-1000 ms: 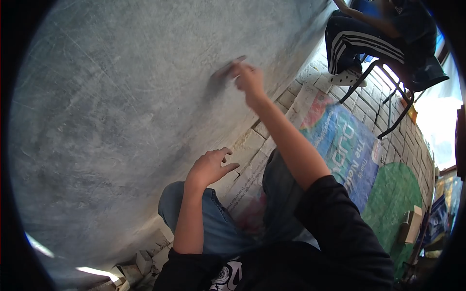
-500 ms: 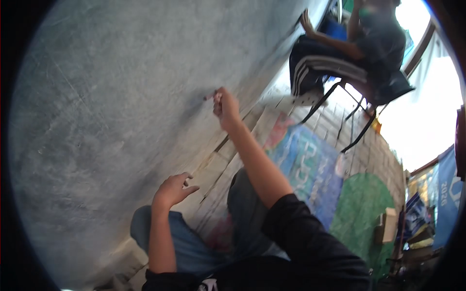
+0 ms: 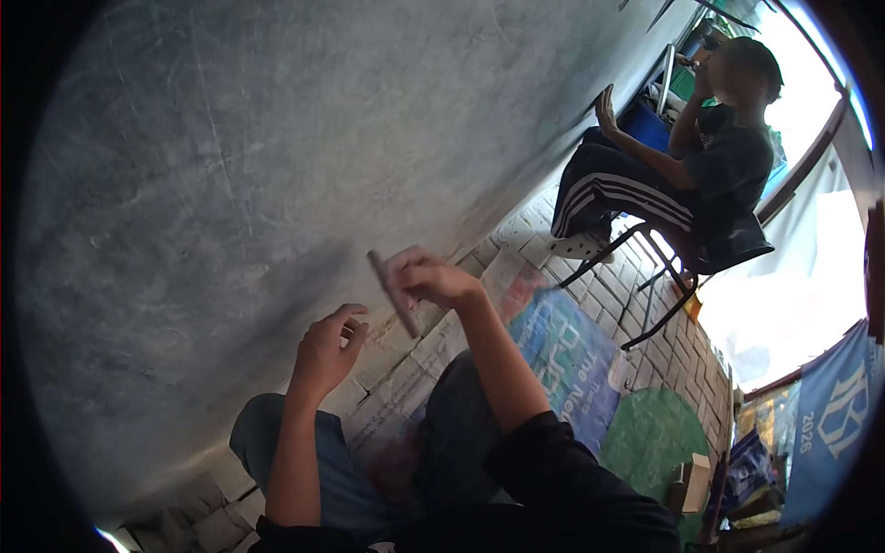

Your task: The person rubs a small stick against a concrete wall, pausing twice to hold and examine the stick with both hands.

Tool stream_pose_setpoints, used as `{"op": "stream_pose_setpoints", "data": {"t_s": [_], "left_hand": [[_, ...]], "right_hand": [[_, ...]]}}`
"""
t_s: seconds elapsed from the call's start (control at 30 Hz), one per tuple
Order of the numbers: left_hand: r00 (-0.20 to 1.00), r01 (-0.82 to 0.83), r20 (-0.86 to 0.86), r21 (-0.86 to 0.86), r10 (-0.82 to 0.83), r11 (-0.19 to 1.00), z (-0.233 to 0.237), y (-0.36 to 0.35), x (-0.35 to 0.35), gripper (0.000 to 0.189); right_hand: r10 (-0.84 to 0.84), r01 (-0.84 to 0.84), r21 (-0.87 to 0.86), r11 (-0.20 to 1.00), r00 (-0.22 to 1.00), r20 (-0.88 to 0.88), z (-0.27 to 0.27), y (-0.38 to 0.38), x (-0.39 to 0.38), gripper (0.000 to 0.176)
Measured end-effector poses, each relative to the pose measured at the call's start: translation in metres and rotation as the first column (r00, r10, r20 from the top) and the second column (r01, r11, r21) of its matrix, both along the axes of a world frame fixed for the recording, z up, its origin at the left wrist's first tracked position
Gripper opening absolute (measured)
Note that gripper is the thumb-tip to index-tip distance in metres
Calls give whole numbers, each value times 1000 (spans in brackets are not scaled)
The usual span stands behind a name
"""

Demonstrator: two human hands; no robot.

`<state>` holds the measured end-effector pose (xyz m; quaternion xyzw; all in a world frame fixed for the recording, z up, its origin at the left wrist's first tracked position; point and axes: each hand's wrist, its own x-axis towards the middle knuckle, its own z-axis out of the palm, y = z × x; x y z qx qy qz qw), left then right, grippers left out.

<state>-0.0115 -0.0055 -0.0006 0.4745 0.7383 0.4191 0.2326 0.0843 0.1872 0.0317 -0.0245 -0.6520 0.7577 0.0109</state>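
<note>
Grey wall (image 3: 212,194) alongside; right fingers (image 3: 417,276) grip a flat tool (image 3: 394,295) just wallward; left fingers (image 3: 348,311) loosely curled

The left side was taken up by a broad grey plastered wall (image 3: 230,184), with pale rectangular brick paving (image 3: 668,367) laid to its right. Before the wall, a thin, straight dark bar (image 3: 399,306) was held in the right hand (image 3: 433,278); the left hand (image 3: 324,353) was placed to its left. The paving was overlaid by a blue printed banner (image 3: 576,364) and, to the banner's right, a rounded green sheet (image 3: 650,438), by whose edge a tan boxy block (image 3: 698,481) was set. Beyond the banner, a black metal-legged chair (image 3: 737,251) was occupied by a person (image 3: 733,166).
</note>
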Motion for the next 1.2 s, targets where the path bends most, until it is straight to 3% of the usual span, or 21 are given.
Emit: {"op": "stream_pose_setpoints", "data": {"t_s": [0.03, 0.1, 0.17, 0.3, 0.5, 0.57, 0.63, 0.7, 0.73, 0.8, 0.9, 0.97, 1.13, 1.2], "left_hand": [[999, 27, 35, 45, -28, 999, 3, -1, -3, 29], [996, 56, 67, 100, -63, 993, 11, 1, -5, 32], [965, 0, 260, 158, -41, 987, 18, 1, -2, 44], [942, 109, 293, 187, -161, 976, 6, 3, -8, 53], [912, 237, 263, 283, -313, 929, 11, 1, -11, 61], [875, 185, 392, 275, -286, 943, 16, 0, -11, 63], [897, 160, 372, 227, -238, 961, 12, 0, -15, 62], [917, 134, 345, 202, -199, 970, 9, 2, -18, 61], [932, 118, 319, 189, -174, 975, 8, -1, -19, 58], [946, 93, 290, 180, -143, 979, 7, -3, -21, 56], [946, 92, 290, 184, -144, 979, 5, -4, -19, 54], [975, 112, 172, 179, -144, 977, -1, -1, -19, 59], [988, 58, 127, 192, -84, 980, -11, 5, -8, 71], [991, 36, 123, 168, -57, 985, -11, 6, -3, 74]], "right_hand": [[-12, 12, 5, 1000, 1000, 6, -1, -2, -2, 18], [250, -281, 161, 946, 950, 188, -4, -6, -11, 17], [249, -291, 182, 939, 943, 219, -8, -6, -14, 17], [332, -395, 255, 883, 907, 258, -15, -4, -17, 17], [423, -455, 194, 869, 887, 185, -23, 1, -23, 15], [430, -460, 194, 867, 885, 178, -24, 4, -28, 16], [435, -461, 174, 870, 885, 166, -30, -1, -29, 16], [299, -393, 266, 880, 894, 333, -20, -6, -31, 18], [300, -394, 265, 880, 894, 333, -15, -10, -29, 18], [240, -395, 429, 812, 897, 372, 0, -17, -29, 22], [228, -413, 516, 751, 894, 385, 5, -19, -26, 25], [222, -399, 512, 760, 901, 374, 4, -19, -25, 25], [221, -339, 440, 831, 928, 299, -17, -16, -13, 26], [316, -494, 439, 750, 851, 419, -19, -14, -11, 27]]}}
